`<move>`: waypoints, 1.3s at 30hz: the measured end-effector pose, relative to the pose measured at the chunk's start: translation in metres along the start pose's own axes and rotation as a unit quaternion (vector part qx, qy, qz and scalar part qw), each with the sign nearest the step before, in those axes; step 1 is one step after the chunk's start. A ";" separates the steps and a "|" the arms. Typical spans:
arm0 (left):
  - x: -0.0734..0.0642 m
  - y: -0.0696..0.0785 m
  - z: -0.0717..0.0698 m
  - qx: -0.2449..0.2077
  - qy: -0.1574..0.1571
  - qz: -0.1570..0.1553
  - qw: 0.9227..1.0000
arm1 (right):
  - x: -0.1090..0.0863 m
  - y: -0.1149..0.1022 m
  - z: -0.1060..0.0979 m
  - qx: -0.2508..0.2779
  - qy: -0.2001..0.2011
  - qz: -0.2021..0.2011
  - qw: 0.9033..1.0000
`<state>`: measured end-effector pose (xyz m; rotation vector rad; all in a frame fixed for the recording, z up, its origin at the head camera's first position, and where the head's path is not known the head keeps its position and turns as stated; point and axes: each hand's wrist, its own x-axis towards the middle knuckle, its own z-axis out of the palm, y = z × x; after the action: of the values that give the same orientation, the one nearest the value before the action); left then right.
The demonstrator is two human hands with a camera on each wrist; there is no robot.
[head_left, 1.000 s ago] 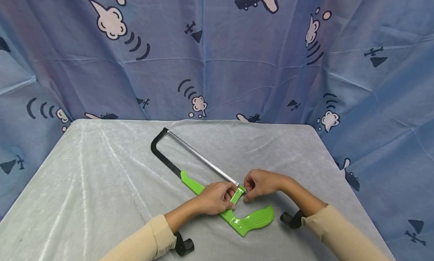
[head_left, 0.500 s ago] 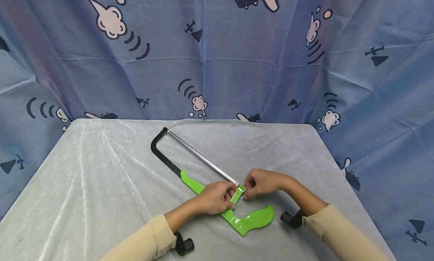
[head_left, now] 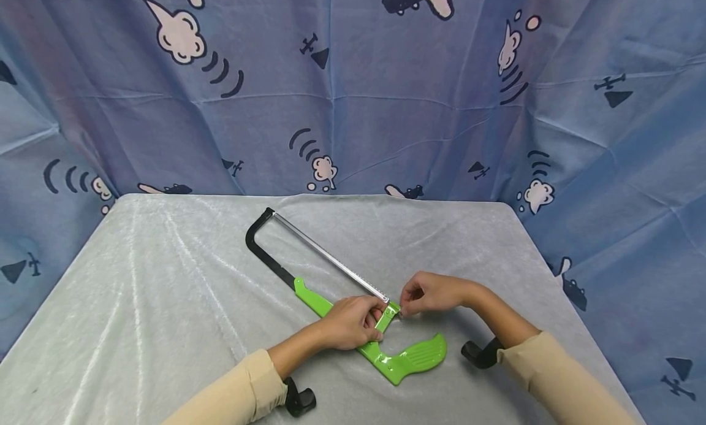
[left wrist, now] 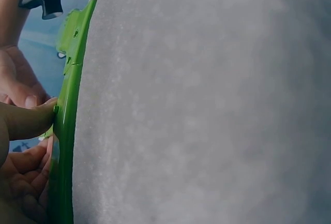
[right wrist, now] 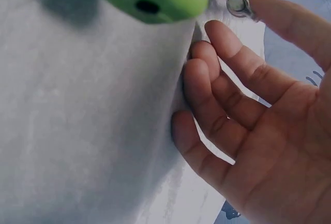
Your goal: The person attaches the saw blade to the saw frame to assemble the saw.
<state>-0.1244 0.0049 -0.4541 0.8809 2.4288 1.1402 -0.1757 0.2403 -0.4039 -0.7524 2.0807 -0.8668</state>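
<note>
A hacksaw (head_left: pixel 317 302) with a bright green frame and handle lies on the table, its black bow and silver blade reaching to the far left. My left hand (head_left: pixel 353 324) grips the green frame near the handle; the left wrist view has its thumb (left wrist: pixel 31 121) on the green edge. Beside the blade's near end is my right hand (head_left: pixel 432 293). In the right wrist view its thumb touches a small silver wing nut (right wrist: pixel 239 4), while the other fingers (right wrist: pixel 207 89) are loosely bent and apart from the nut.
A pale grey cloth (head_left: pixel 182 327) covers the table. Blue printed curtain (head_left: pixel 358 106) hangs behind and along both sides. Each wrist carries a black camera mount, the left one (head_left: pixel 300 400) low above the cloth. The green handle (head_left: pixel 421 354) lies below the right hand.
My right hand has shifted slightly up and to the right, its fingertips now a little off the blade's end. The left hand and the hacksaw have stayed put.
</note>
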 end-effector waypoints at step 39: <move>0.000 -0.002 0.001 0.010 0.007 0.009 1.000 | -0.002 -0.003 0.005 -0.002 0.025 -0.021 0.999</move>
<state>-0.1244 0.0045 -0.4565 0.9064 2.4532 1.1341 -0.1705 0.2380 -0.4031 -0.7870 2.1172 -0.9146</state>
